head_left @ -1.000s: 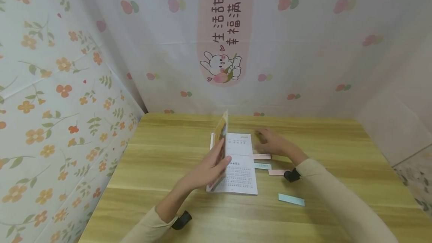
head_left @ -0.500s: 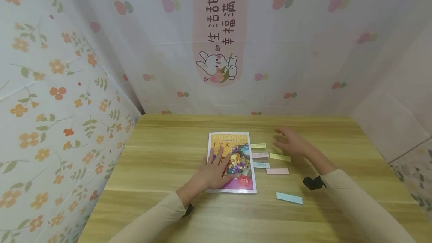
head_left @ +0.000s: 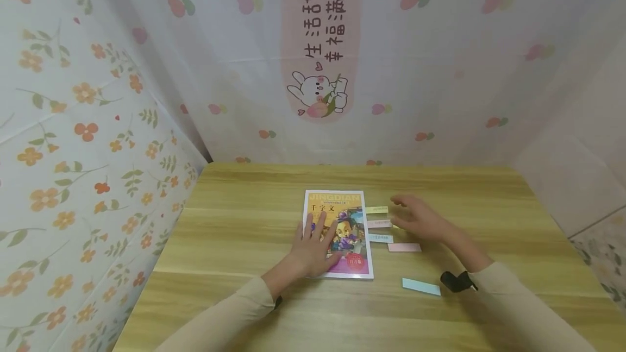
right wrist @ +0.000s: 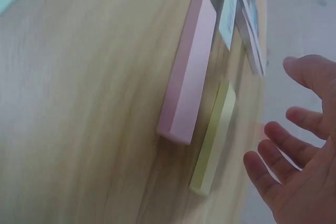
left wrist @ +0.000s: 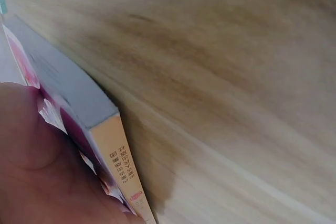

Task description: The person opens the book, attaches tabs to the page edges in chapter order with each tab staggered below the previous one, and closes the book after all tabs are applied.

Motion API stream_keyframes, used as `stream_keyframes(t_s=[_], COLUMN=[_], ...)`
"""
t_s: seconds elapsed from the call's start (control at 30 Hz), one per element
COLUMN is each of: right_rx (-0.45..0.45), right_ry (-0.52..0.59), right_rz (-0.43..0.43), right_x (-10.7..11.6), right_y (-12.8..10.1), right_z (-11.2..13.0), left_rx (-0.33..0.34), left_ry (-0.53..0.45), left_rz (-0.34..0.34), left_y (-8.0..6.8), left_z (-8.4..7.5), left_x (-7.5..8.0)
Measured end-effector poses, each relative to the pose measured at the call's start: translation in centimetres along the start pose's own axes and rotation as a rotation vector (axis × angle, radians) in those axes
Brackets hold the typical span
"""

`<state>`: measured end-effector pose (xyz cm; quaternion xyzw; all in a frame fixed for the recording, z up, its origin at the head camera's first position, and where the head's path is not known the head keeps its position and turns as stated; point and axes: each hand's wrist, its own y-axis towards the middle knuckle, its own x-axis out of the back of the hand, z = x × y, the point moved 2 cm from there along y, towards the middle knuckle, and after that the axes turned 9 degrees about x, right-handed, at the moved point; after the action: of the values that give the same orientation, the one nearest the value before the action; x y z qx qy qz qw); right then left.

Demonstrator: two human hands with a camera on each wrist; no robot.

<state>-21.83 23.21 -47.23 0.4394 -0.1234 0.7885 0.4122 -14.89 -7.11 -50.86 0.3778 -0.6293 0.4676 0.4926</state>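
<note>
A closed paperback book (head_left: 348, 216) with a colourful cartoon cover lies on the table. My left hand (head_left: 313, 251) rests flat on its cover, fingers spread; the left wrist view shows the palm against the book by its orange spine (left wrist: 118, 156). Yellow, pink and blue sticky tabs (head_left: 380, 238) with handwriting stick out from the book's right edge. My right hand (head_left: 423, 219) hovers right of them, fingers loosely bent and holding nothing. Beneath it lies a yellow sticky-note pad (right wrist: 215, 140), partly hidden in the head view, with a pink sticky-note pad (head_left: 404, 247) beside it.
A light blue sticky-note pad (head_left: 421, 287) lies nearer the front of the wooden table (head_left: 235, 232). Behind the table hangs a printed curtain (head_left: 440, 69), and a floral curtain (head_left: 88, 178) runs along the left side.
The left hand has closed the book, which was held open, and now lies on its cover. The right hand has drawn back from the page edge and hovers over the yellow pad.
</note>
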Motion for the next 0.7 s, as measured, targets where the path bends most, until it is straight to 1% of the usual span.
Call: stream_keyframes(t_s=[0.17,0.23,0.43,0.5,0.63,0.7], right_rx=[0.009,0.013,0.013,0.021,0.027,0.016], right_ry=[0.012,0.005,-0.007,-0.011,-0.03,-0.05], right_rz=[0.027,0.031,0.024,0.033,0.039,0.03], right_x=[-0.4,-0.4,-0.6,-0.8,-1.1,-1.1], right_y=[0.0,-0.1,-1.4,-1.6,-2.1,-2.4], right_z=[1.2,1.5,1.7,1.8,2.2,2.5], left_rx=[0.002,0.006,-0.003,0.005,0.024,0.023], left_ry=[0.038,0.038,0.011,0.006,-0.014,-0.046], left_rz=[-0.018,-0.019,-0.024,-0.022,-0.045,-0.037], left_y=[0.0,0.1,0.1,0.2,0.6,0.8], left_z=[-0.1,-0.1,-0.3,-0.4,-0.3,-0.2], left_x=[0.1,0.1,-0.2,-0.2,-0.4,-0.5])
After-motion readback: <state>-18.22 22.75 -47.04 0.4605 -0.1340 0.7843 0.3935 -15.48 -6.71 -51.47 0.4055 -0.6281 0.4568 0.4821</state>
